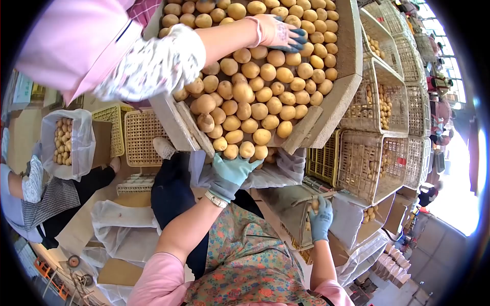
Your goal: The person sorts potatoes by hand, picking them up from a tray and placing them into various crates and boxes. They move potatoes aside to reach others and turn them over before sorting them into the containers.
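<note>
My left hand (234,176), in a pale teal glove, is at the lower lip of a sloping wooden chute (326,109). Its fingers are spread against the front row of potatoes (247,149), and its palm is mostly hidden. Yellow-brown potatoes cover the chute bed. To the right and lower, my right hand (320,219), in a blue glove, has its fingers around a potato (315,205). That hand is over a plastic-lined container (286,204) with a wooden strip (311,198) along its edge.
Across the chute, a co-worker's gloved hand (286,35) rests on the potatoes. Stacked plastic crates (357,158) hold potatoes on the right. Another person stands at left beside a lined box of potatoes (76,137). Empty-looking crates (145,137) and lined cartons (125,224) are on the floor.
</note>
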Demonstrator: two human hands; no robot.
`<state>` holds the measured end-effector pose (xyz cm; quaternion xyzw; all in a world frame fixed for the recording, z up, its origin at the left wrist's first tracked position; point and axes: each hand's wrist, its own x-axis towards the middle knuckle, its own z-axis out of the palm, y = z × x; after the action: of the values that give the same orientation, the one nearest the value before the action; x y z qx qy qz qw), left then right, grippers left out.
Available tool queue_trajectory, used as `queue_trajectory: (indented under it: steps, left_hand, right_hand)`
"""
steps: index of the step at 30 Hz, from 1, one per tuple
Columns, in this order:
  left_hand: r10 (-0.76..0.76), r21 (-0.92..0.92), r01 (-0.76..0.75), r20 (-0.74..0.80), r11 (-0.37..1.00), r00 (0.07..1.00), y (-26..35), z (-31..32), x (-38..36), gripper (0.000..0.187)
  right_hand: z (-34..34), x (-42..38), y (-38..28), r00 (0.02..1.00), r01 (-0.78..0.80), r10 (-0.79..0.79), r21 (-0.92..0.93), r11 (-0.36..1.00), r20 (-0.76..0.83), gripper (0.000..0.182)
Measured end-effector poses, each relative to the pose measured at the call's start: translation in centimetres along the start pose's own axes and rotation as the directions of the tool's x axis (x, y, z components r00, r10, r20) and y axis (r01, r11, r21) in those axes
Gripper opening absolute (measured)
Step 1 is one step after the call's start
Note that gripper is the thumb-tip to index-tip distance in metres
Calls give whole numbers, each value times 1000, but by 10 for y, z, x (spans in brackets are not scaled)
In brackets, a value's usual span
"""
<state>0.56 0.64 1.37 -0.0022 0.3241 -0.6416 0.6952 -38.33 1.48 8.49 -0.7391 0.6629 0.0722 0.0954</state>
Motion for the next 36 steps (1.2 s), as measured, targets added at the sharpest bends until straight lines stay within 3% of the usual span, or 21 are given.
queue_trajectory:
  steps: [1, 4, 7, 9, 15, 17, 18, 21, 22, 23, 24, 25, 26, 27, 29, 30, 31, 33, 36]
  left_hand:
    - [3, 0, -3, 6, 1000, 1000, 0, -1, 1, 75]
    - [1, 5, -1, 0, 1000, 1000, 0, -4, 3, 75]
    - [29, 93, -31, 19, 995, 999, -4, 0, 4, 74]
    - [16, 39, -17, 22, 999, 1000, -3, 2, 2, 73]
    - [36, 43, -31, -129, 999, 991, -3, 5, -1, 73]
    - [-9, -59, 14, 91, 998, 996, -2, -10, 2, 73]
    - [24, 55, -30, 99, 998, 995, -2, -12, 4, 70]
    - [41, 62, -39, -31, 997, 999, -4, -7, 2, 68]
    - [-20, -193, 53, 165, 980, 986, 5, -39, 6, 71]
    - [-13, -202, 45, 157, 978, 988, 5, -37, 2, 71]
    - [-64, -57, 72, 134, 996, 989, 5, -29, 0, 72]
    - [-113, 90, 104, 106, 991, 988, 5, -24, -2, 73]
    - [-129, 87, 108, 282, 990, 951, 5, -31, -1, 87]
    - [-123, 84, 103, 277, 991, 953, 6, -36, 0, 87]
    - [-11, 84, 13, -26, 996, 1000, 9, -40, 3, 87]
    - [-98, -118, 122, 196, 985, 976, 10, -39, 4, 84]
    - [-99, -120, 124, 194, 985, 976, 8, -38, 5, 84]
    - [168, 217, -131, -160, 967, 973, 3, -32, 7, 81]
    - [178, 305, -127, -145, 944, 973, 1, -25, 2, 82]
  right_hand:
    - [4, -10, 20, 999, -33, 35, -95, 995, 17, 55]
    - [4, -11, 12, 999, -24, 22, -42, 999, -40, 53]
    - [-6, 10, -45, 997, 39, -38, 6, 999, -71, 47]
    - [-7, 24, -82, 970, 216, -195, 145, 966, -143, 41]
    - [-37, 37, -180, 917, 399, -369, 336, 853, -151, 34]
    - [-35, 40, -196, 859, 502, -429, 298, 812, -279, 33]
    - [-35, 46, -207, 853, 517, -438, 335, 788, -284, 32]
    - [-36, 63, -233, 836, 549, -480, 389, 740, -266, 36]
    - [-39, 67, -244, 814, 579, -493, 360, 732, -306, 40]
    - [-39, 71, -252, 794, 603, -507, 333, 725, -335, 43]
    - [-33, 78, -256, 780, 624, -537, 337, 705, -320, 58]
    - [-31, 81, -262, 780, 624, -541, 341, 703, -313, 58]
    - [-31, 83, -271, 799, 601, -519, 356, 716, -305, 65]
    - [-31, 86, -280, 818, 575, -494, 373, 728, -295, 72]
    - [-26, 91, -292, 826, 563, -502, 390, 729, -255, 76]
    - [-21, 92, -295, 820, 573, -518, 343, 745, -243, 77]
    - [-16, 94, -297, 812, 583, -535, 294, 757, -232, 78]
    - [-7, 99, -297, 822, 569, -520, 288, 770, -231, 78]
    - [-5, 101, -293, 824, 567, -508, 351, 745, -251, 76]
